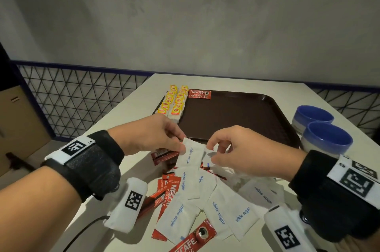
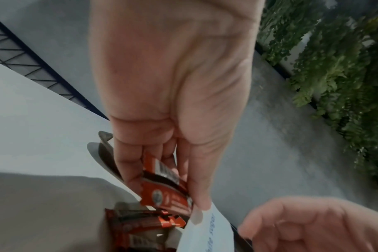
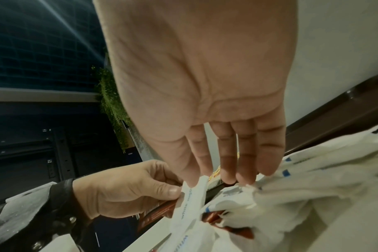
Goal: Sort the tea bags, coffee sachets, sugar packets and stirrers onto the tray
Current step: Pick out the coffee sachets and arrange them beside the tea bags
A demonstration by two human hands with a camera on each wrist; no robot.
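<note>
My left hand (image 1: 178,141) pinches the top corner of a white sugar packet (image 1: 190,155) with its thumb and keeps several red coffee sachets (image 2: 164,185) tucked under its fingers. Beside it, my right hand (image 1: 211,150) pinches a second sugar packet (image 1: 208,159) between thumb and forefinger. Both hands hover above a mixed pile of sugar packets (image 1: 218,208) and red coffee sachets (image 1: 171,190) on the table's near side. Behind them lies the brown tray (image 1: 236,116). It carries two rows of yellow tea bags (image 1: 174,100) along its left edge and one coffee sachet (image 1: 199,94). No stirrers show.
Two blue-and-white cups (image 1: 328,138) stand close to the tray's right edge. The white table (image 1: 131,105) ends at a black wire-mesh fence (image 1: 78,95) to the left and behind. A black cable (image 1: 82,231) trails off my left wrist.
</note>
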